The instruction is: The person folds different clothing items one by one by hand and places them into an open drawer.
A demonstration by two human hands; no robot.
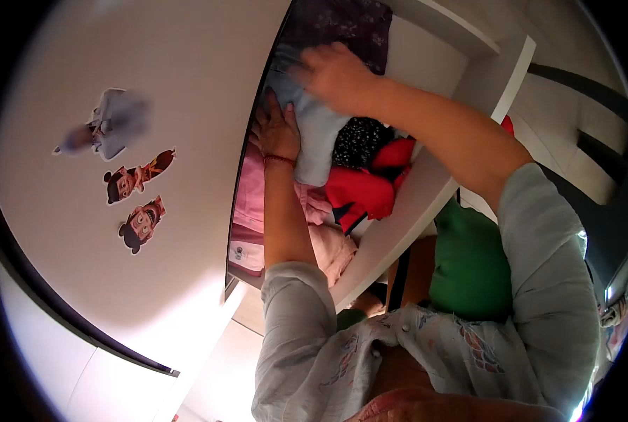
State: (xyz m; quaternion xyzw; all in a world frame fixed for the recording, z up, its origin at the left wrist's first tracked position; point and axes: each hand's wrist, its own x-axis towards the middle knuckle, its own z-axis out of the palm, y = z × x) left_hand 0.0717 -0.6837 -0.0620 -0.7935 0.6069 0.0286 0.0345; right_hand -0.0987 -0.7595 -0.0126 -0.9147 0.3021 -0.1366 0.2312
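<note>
My left hand [279, 132], with a red bracelet on its wrist, lies flat with fingers stretched out on clothes in an open drawer. Beside it is a folded light-blue garment [317, 141]. Over the upper end of that garment is my right hand [342, 76], blurred by motion; its fingers look apart, and I see nothing gripped in them. A dark purple patterned cloth [363, 28] lies behind the right hand. Closer to me are a black speckled cloth [361, 143], a red garment [359, 193] and pink clothes [249, 193].
The drawer's white front panel [398, 232] runs diagonally close to my body. On the left, a large white surface [187, 56] bears several cartoon stickers [141, 176] and overhangs part of the drawer. A green cushion-like thing [472, 264] and dark chair parts [574, 204] are at the right.
</note>
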